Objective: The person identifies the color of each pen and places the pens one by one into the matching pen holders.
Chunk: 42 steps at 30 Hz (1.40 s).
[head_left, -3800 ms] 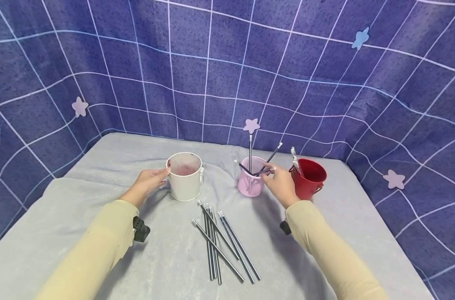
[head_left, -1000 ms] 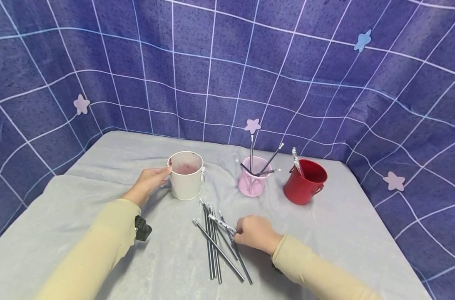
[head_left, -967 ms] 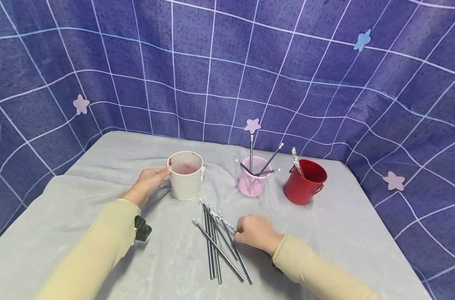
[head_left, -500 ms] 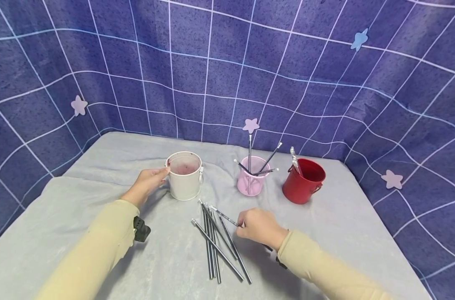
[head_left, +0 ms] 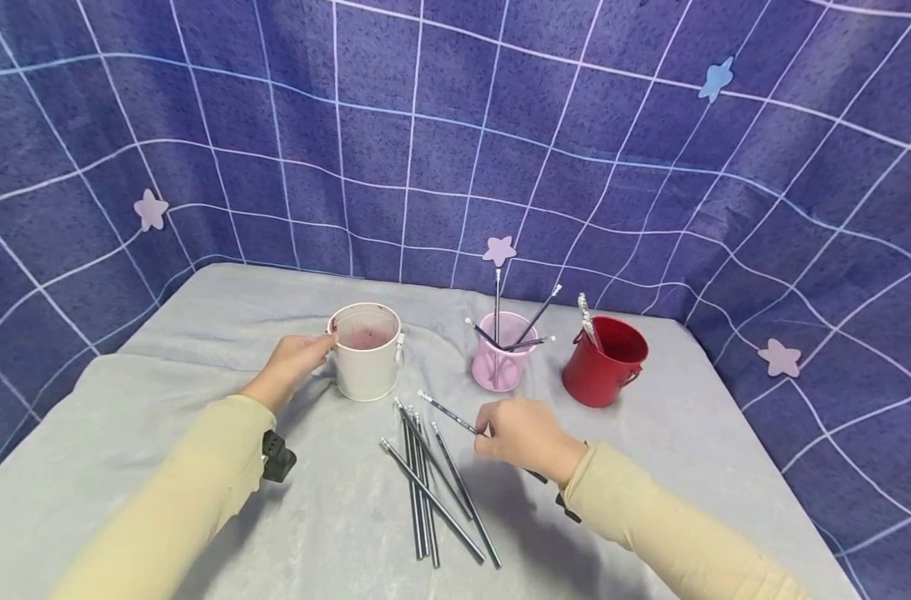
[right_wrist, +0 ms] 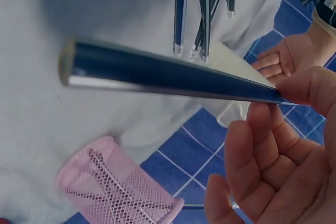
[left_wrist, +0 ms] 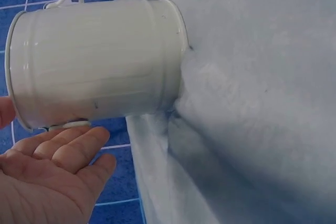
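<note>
My left hand [head_left: 293, 367] pinches the rim of a white metal bucket [head_left: 367, 371], thumb at the lip and fingers along the outer wall beside the handle lug [left_wrist: 71, 125]. My right hand [head_left: 526, 433] pinches a dark unsharpened pencil [head_left: 451, 414] between thumb and fingertips, above the cloth; its eraser end points up and left in the head view. In the right wrist view the pencil's blunt end [right_wrist: 65, 62] sticks out toward the camera. Just below lies a loose pile of similar pencils [head_left: 432, 500]. A pink mesh cup [head_left: 493, 367], holding several pencils, stands beyond my right hand.
To the right of the pink cup stands a red metal bucket [head_left: 593, 379] with pencils [head_left: 586, 315] leaning at its left side. Grey cloth [head_left: 312, 517] covers the table. Behind hangs a blue gridded curtain [head_left: 290, 125] with star decorations [head_left: 500, 250].
My right hand went from the pink cup to the pile, took a pencil and raised it away from the others. My left hand keeps its place on the white bucket.
</note>
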Each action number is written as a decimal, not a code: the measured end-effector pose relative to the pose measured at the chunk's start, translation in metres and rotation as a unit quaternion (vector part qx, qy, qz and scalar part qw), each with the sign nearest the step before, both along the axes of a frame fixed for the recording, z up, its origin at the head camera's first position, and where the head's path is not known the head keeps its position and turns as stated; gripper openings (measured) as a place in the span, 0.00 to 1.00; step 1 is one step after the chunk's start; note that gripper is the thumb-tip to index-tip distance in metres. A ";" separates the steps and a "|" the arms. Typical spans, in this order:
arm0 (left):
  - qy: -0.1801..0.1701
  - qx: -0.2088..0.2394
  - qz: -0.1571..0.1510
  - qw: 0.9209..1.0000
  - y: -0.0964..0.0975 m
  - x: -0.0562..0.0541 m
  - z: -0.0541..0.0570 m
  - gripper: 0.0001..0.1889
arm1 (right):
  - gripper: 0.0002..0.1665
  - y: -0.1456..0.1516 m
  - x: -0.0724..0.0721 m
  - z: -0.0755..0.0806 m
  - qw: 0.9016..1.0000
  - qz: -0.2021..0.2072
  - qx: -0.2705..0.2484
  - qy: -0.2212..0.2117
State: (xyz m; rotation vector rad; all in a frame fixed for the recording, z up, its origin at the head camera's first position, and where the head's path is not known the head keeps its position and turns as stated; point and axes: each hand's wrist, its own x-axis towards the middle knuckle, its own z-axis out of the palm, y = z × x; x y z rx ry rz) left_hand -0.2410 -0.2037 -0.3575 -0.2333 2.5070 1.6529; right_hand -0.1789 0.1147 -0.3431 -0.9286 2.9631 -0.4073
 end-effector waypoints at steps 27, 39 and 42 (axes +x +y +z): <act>-0.058 0.072 -0.057 0.994 -0.011 -0.010 0.008 0.32 | 0.08 0.029 -0.036 0.069 0.991 -0.072 -0.108 -0.014; -0.038 -0.013 -0.086 0.996 -0.016 -0.015 0.009 0.35 | 0.08 0.035 -0.041 0.073 0.991 -0.070 -0.106 0.045; -0.043 -0.003 -0.100 0.994 -0.016 -0.017 0.010 0.35 | 0.07 0.036 -0.042 0.072 0.989 -0.082 -0.111 0.058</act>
